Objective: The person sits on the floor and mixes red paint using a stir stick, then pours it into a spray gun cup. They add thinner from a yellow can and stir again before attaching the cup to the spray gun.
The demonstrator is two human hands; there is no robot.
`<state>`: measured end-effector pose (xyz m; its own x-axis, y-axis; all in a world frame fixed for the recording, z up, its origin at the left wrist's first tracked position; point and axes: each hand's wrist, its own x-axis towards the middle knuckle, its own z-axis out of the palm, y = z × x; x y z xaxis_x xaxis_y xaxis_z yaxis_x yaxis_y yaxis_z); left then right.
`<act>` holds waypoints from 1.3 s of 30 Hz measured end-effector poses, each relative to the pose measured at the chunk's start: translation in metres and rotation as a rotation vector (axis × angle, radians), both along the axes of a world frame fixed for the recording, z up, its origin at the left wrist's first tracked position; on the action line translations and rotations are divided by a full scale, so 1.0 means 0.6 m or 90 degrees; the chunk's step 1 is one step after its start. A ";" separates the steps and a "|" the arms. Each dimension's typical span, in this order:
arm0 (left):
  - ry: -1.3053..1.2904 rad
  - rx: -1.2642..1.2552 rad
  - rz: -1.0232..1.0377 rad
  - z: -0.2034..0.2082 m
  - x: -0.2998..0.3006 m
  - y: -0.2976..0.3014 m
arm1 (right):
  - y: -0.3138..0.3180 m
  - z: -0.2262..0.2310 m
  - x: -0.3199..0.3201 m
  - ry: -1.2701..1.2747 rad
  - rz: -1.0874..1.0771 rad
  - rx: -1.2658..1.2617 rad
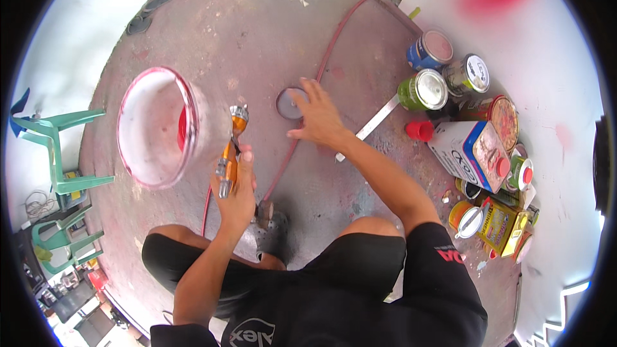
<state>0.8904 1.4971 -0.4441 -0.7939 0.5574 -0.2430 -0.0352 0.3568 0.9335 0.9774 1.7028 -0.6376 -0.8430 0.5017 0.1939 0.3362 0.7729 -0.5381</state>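
Note:
My left hand [238,193] is closed round the handle of an orange and silver spray gun [239,122]. On the gun sits a large translucent paint cup [209,112] with its open mouth tilted toward the left. Red stains its rim, and a small patch of red shows inside. My right hand [319,114] reaches over the floor with its fingers spread, at the right side of a round grey lid [287,105]. A fingertip overlaps the lid; whether it touches, I cannot tell. A red hose [331,48] runs along the floor beneath this hand.
On the right stand several paint cans, among them a green can [411,93] and a blue can [421,54], with a white rectangular tin [459,148]. A flat metal strip [376,122] and a red cup [420,131] lie nearby. Green chairs [58,154] are at the left.

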 end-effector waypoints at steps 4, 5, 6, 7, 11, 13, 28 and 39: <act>-0.004 0.018 -0.004 0.003 0.007 -0.005 | 0.036 -0.015 -0.090 -0.209 0.110 0.001; -0.010 0.012 -0.012 -0.001 0.007 -0.011 | 0.042 -0.007 -0.103 -0.274 0.154 -0.021; -0.019 0.010 -0.024 -0.009 0.005 -0.008 | 0.052 0.003 -0.093 -0.177 0.045 -0.104; 0.008 -0.024 -0.046 -0.016 0.000 -0.016 | 0.044 0.027 -0.080 -0.074 -0.043 -0.192; 0.066 0.002 -0.119 -0.058 0.019 -0.010 | 0.107 0.162 0.032 0.314 -0.350 -0.711; -0.015 0.085 -0.114 -0.066 0.042 0.022 | 0.132 0.276 0.116 0.451 -0.376 -0.745; 0.061 0.086 -0.559 0.106 0.208 0.183 | 0.045 0.709 0.392 0.314 -0.206 -0.065; 0.056 0.106 -1.004 0.499 0.251 0.093 | -0.243 1.213 0.562 -0.007 -0.395 -0.023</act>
<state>1.0411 1.5530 -0.1449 0.5743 0.8143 -0.0844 0.3090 -0.1202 0.9434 1.3144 1.5568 0.0900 -0.3944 0.9047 0.1610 0.7228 0.4136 -0.5536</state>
